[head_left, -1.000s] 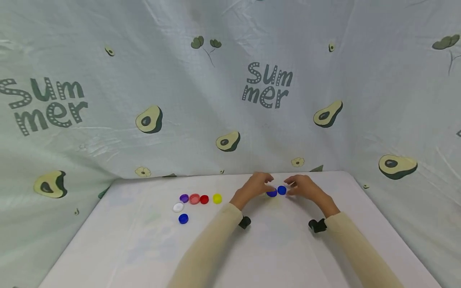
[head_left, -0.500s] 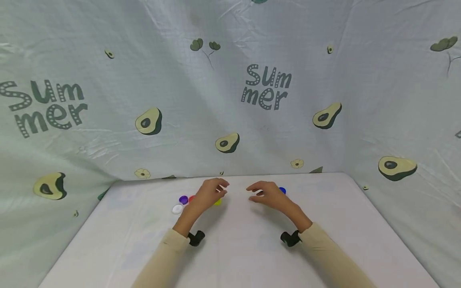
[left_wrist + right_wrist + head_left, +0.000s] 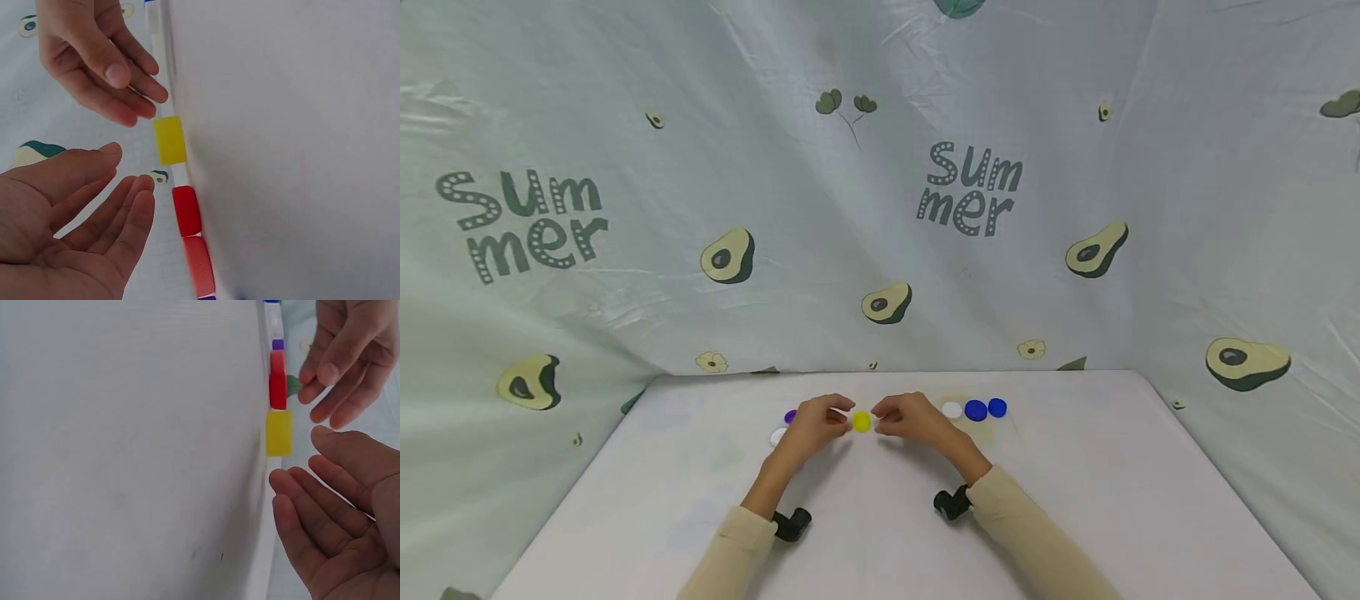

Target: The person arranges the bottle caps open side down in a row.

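A yellow bottle cap (image 3: 861, 422) lies on the table between my two hands. My left hand (image 3: 812, 427) is just to its left, fingers loosely bent and thumb apart. From the other side my right hand (image 3: 913, 417) reaches in with relaxed fingers. Both wrist views show a gap between each hand's fingertips and the yellow cap (image 3: 170, 140). Beside it, past a small gap, stand a red cap (image 3: 187, 211) and a ribbed pink cap (image 3: 199, 265), both mostly hidden behind my left hand in the head view.
A white cap (image 3: 952, 410) and two blue caps, one larger (image 3: 976, 410) and one smaller (image 3: 997, 407), form a row right of my right hand. Left of my left hand show a purple cap (image 3: 790, 416) and another white cap (image 3: 777, 437). A printed curtain (image 3: 805, 208) hangs behind the table.
Both hands have moved left, from around the blue caps to either side of the yellow cap. The white cap beside the blue ones, hidden before, now shows.
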